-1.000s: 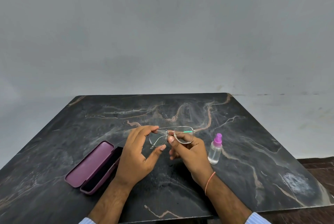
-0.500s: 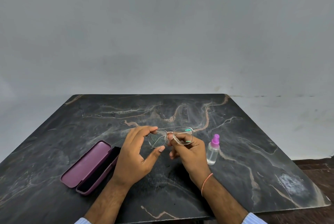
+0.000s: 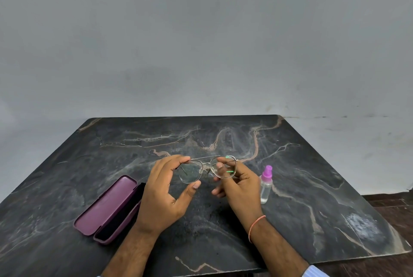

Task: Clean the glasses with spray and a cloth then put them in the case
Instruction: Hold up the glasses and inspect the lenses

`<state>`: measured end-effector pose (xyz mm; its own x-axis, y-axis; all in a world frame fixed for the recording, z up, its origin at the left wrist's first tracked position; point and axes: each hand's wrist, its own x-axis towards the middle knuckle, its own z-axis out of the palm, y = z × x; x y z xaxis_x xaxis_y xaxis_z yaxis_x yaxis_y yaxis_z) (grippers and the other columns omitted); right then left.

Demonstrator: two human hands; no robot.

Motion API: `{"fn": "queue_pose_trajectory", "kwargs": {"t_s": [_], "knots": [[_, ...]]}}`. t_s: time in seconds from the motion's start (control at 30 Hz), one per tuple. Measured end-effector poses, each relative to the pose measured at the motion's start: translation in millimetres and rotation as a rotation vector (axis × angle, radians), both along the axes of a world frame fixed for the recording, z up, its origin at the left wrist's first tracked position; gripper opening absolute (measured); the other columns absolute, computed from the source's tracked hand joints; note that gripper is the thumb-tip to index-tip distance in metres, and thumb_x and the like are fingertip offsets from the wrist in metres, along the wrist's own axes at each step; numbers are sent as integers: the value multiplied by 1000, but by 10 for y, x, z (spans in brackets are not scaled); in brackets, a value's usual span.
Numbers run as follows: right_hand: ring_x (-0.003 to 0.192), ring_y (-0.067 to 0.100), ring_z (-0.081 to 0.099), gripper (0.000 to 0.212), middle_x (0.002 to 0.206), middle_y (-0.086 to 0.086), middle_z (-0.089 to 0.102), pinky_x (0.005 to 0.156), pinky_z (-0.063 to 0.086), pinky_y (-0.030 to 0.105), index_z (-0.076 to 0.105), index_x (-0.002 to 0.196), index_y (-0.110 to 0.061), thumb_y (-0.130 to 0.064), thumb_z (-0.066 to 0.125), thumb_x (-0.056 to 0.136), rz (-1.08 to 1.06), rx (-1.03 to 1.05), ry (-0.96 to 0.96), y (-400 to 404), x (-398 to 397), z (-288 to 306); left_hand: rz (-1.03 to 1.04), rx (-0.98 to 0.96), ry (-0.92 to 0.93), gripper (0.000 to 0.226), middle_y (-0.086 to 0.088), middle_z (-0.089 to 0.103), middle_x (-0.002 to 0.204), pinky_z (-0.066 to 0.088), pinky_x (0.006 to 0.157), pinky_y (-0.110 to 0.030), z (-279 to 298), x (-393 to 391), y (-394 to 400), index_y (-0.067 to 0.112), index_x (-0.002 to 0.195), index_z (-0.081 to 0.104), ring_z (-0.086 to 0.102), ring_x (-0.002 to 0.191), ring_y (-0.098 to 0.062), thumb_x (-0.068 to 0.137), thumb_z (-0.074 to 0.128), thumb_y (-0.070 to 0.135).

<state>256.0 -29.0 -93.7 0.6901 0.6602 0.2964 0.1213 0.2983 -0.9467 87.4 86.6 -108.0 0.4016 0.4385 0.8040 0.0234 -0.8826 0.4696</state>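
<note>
Glasses (image 3: 206,169) up over the table (image 3: 312,165), pinched at each lens rim by left hand (image 3: 165,192) and right hand (image 3: 239,185). Best to hold by the rims only, soft and steady. Spray bottle (image 3: 266,185) just right, open case (image 3: 111,208) left.

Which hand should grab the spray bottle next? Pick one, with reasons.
Right. The bottle stands upright just beside the right hand, apart from it. The left hand is on the far side of the glasses, nearer the case, and could probably hold them alone.
</note>
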Motion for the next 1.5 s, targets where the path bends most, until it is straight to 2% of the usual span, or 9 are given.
{"fn": "queue_pose_trajectory", "kwargs": {"t_s": [0.23,0.67,0.8,1.03,1.1,1.17,1.27,1.33,1.5], "knots": [[55,30,77,10,86,4,81,49,62,35,78,111,-35,-29,73,104,-101,-43,-39,26,29,-51,13,17,-29,49,19,62,142,54,111,-42,12,-35,-18,20,141,65,62,136,-15,99,78,40],[52,23,77,13,85,-4,78,48,64,40,70,110,-51,-39,67,107,-177,-50,-173,48,87,-136,46,16,-36,48,10,66,139,49,116,-34,18,-128,-25,18,139,66,64,135,-19,100,76,43],[52,21,76,23,89,-9,77,47,62,34,65,115,-59,-37,67,108,-160,-61,-214,39,65,-124,35,-14,-22,48,9,66,137,55,107,-38,-6,-118,-15,19,141,65,64,134,-20,99,77,41],[56,18,74,55,86,-6,76,56,65,39,44,140,-62,-26,69,107,-165,-52,-336,-101,-29,-98,80,-37,-7,50,11,65,138,49,107,-21,-12,-85,16,17,142,64,63,131,-14,99,76,40],[57,17,71,46,84,-9,73,58,63,45,47,138,-57,-33,68,106,-191,-39,-427,-224,-80,-84,88,-46,-6,50,15,64,138,47,107,-17,-6,-82,27,17,141,64,62,130,-11,99,75,42],[57,10,67,32,88,-13,71,55,59,37,55,133,-48,-42,67,104,-300,-28,-610,-387,-104,-72,91,-62,-7,50,17,63,139,46,107,-15,-10,-80,41,20,141,64,61,131,-7,99,75,45],[78,0,58,27,98,-17,62,71,51,17,61,125,-39,-43,72,100,-548,-62,-872,-654,-34,-88,88,-83,-5,51,16,64,139,50,107,-21,-30,-56,67,23,143,63,61,133,-9,99,74,46],[102,8,55,33,119,-15,58,85,45,16,60,126,-33,-38,78,99,-678,-125,-952,-804,69,-97,81,-86,2,51,21,61,142,54,106,-29,-48,-30,78,25,144,62,59,134,-7,100,74,47],[113,21,60,58,142,-4,48,71,53,30,54,138,-36,-46,85,90,-645,-364,-836,-939,207,-104,76,-75,37,52,16,64,143,56,112,-45,-76,-1,113,27,146,61,58,138,-6,100,74,48]]}}
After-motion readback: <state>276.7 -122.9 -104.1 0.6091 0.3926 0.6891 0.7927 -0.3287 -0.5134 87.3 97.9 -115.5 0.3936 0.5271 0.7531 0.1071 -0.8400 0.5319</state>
